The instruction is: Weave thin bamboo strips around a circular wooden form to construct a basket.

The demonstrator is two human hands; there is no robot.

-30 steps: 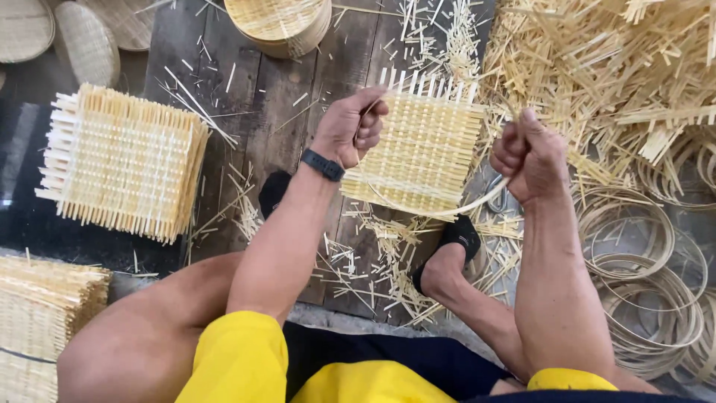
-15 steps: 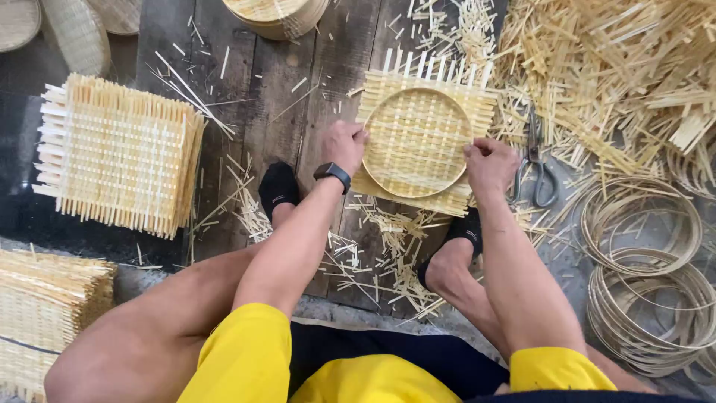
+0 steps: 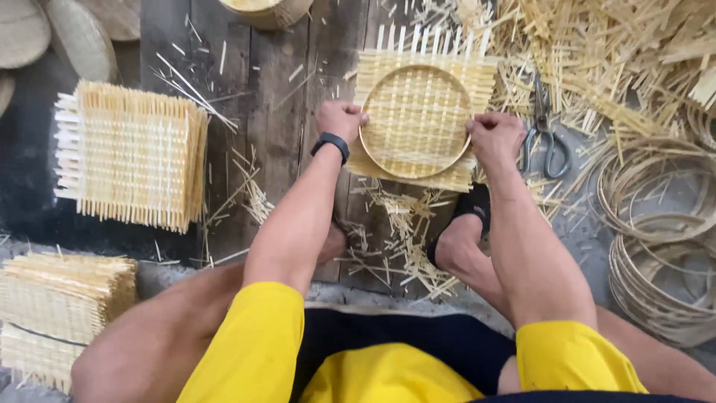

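- Gripping from both sides, the left hand (image 3: 339, 121) and right hand (image 3: 494, 138) are closed in fists on the rim of a round bamboo hoop (image 3: 415, 122), one at its left edge and one at its right, well apart from each other
- the hoop lies flat on a square woven bamboo mat (image 3: 425, 108), whose loose strip ends stick out past the hoop on the far side and along the right edge
- mat and hoop rest on a dark plank floor (image 3: 276, 112), in the middle of the scene, just beyond the person's feet
- bare planks show to the left of the mat, between it and a stack of woven mats (image 3: 134, 153) farther left; only stray slivers lie there
- scissors (image 3: 544, 134) lie just to the right of the right hand, near the mat's edge
- a thick heap of bamboo strips (image 3: 619, 60) crowds the far right
- coils of bamboo rings (image 3: 660, 246) pile up on the near right
- cut scraps (image 3: 406, 231) litter the floor on the near side of the mat, around a black sandal (image 3: 466, 213)
- another pile of mats (image 3: 60, 306) sits at the near left, and a round basket (image 3: 265, 9) at the far edge
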